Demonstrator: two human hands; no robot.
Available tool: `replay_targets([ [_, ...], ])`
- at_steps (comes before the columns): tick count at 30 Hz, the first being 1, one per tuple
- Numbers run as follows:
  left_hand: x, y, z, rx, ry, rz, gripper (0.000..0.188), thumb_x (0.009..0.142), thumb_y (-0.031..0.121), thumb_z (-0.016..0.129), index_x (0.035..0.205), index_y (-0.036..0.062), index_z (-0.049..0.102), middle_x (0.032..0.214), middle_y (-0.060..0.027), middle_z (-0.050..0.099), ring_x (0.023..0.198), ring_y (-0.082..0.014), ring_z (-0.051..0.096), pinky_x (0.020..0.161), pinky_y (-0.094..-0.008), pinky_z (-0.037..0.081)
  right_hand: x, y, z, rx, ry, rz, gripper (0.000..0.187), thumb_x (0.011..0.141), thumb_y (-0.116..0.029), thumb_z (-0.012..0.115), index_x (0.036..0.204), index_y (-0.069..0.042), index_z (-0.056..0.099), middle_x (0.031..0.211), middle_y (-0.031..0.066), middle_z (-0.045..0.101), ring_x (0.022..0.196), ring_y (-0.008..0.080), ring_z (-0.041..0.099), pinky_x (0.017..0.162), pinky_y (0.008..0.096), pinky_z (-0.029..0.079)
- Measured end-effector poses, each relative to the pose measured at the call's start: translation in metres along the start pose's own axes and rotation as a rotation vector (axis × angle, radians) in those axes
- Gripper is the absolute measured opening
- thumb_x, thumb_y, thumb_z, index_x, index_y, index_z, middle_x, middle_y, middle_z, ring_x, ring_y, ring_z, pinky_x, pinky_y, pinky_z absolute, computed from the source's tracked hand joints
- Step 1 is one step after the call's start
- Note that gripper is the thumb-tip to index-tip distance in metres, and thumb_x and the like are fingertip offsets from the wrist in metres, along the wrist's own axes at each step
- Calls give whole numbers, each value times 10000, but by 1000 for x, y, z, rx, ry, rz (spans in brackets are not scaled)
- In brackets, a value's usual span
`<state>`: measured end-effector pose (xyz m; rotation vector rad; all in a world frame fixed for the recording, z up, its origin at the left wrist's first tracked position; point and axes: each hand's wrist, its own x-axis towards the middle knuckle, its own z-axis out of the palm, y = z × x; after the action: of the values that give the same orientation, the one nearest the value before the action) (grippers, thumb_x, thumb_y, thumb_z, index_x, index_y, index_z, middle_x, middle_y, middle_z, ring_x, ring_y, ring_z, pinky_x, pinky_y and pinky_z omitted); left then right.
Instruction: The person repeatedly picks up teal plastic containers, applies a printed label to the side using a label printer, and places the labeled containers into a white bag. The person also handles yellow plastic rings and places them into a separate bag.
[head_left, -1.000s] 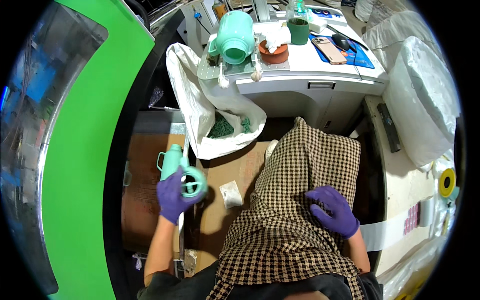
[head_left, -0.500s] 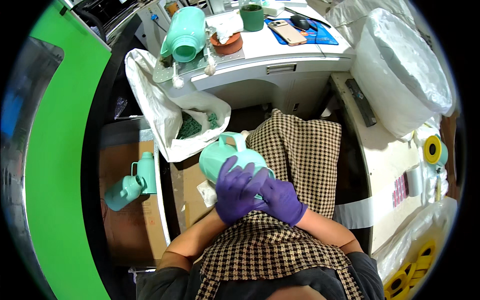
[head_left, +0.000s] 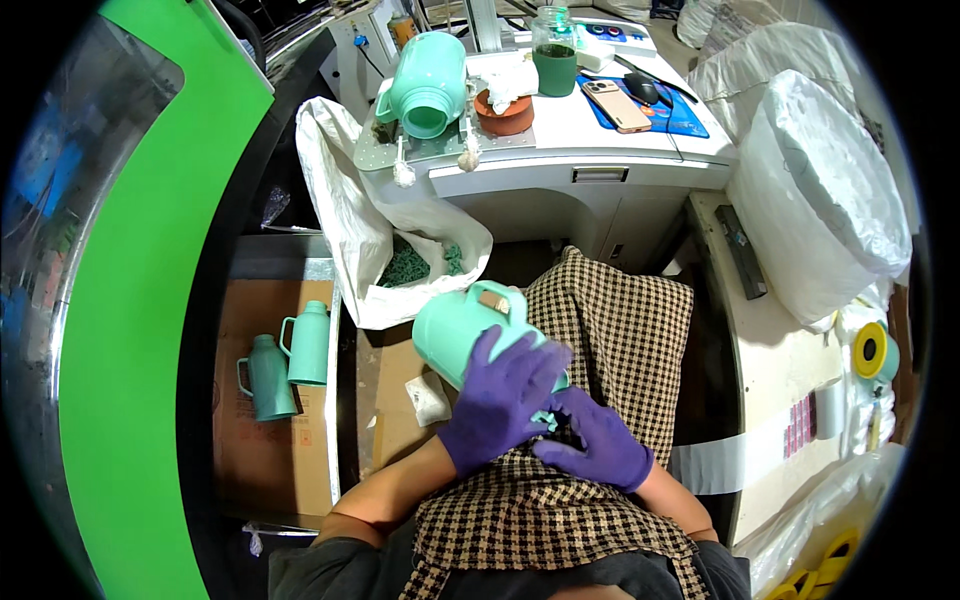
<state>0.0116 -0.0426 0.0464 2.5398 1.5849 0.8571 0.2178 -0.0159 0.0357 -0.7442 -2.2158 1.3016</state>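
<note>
A mint-green plastic thermos shell (head_left: 445,335) lies tilted over my lap, its loop handle upward and its lower right end hidden behind my gloves. My left hand (head_left: 505,395), in a purple glove, is wrapped over the shell's side. My right hand (head_left: 600,440), gloved the same way, is curled close to that hidden end, its thumb apart from the bent fingers. A small curl of green plastic trimming (head_left: 546,420) shows between the two hands. What the right fingers grip is mostly hidden.
Two green thermos shells (head_left: 268,380) lie in a cardboard box at left. Behind it, a white sack (head_left: 340,230) holds green shavings. Another shell (head_left: 428,85), a jar (head_left: 556,70) and a phone (head_left: 615,105) sit on the white desk. A large white bag (head_left: 800,200) stands at right.
My right hand has moved a little away from the left and its thumb has spread, exposing the green trimming. The view has shifted, so the desk and box appear further right.
</note>
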Motion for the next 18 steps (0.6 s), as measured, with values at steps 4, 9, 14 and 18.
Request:
replay_targets([
  [4,-2,8,11,155,-106,231,674,800,291,754,1420,112,562,1333,-95,629,1250,-279,593,1119,-622,319,-14,48,17,-313,15,-148,421,931,-383,716,1167,-42,645,782,119,620,622,279,644,598,382,516],
  [9,6,8,-1,118,-25,123,696,794,306,762,1442,167,548,1271,-72,632,1220,-255,602,1058,-612,395,-11,19,19,899,297,400,252,1057,-233,535,1030,-3,632,812,31,626,597,50,583,527,195,450],
  [14,-14,-36,4,-59,191,-191,653,683,256,866,1258,76,615,1188,-100,687,1053,-251,685,953,-471,486,-55,29,-5,204,381,222,163,969,-169,541,1048,-27,554,827,70,579,672,179,556,573,314,442],
  [18,-57,-59,-10,7,506,-405,725,641,250,906,1217,-58,591,1027,-144,717,860,-279,703,810,-435,543,-58,13,-37,-140,807,-220,113,950,-180,565,972,-69,569,750,73,608,641,196,582,612,323,477],
])
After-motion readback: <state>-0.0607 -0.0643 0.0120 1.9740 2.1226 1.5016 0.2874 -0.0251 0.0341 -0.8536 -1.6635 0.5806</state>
